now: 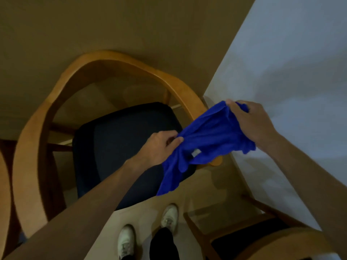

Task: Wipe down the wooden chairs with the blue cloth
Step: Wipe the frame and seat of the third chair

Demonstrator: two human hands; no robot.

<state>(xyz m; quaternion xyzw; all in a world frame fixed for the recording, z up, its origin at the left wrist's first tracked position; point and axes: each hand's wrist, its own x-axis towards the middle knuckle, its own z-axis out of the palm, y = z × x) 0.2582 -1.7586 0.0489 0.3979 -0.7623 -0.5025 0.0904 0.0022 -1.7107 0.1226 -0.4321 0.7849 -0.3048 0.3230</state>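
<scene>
A blue cloth hangs stretched between both hands above a wooden chair with a curved backrest and a dark seat cushion. My left hand pinches the cloth's lower left part over the seat. Up at the right, my right hand grips the cloth's upper end, near the chair's right armrest. The loose end of the cloth droops down past the seat's front corner.
A white table fills the right side, its edge running along the chair's right arm. A second wooden chair stands at the bottom right, and part of a third shows at the left edge. My white shoes stand on the beige floor.
</scene>
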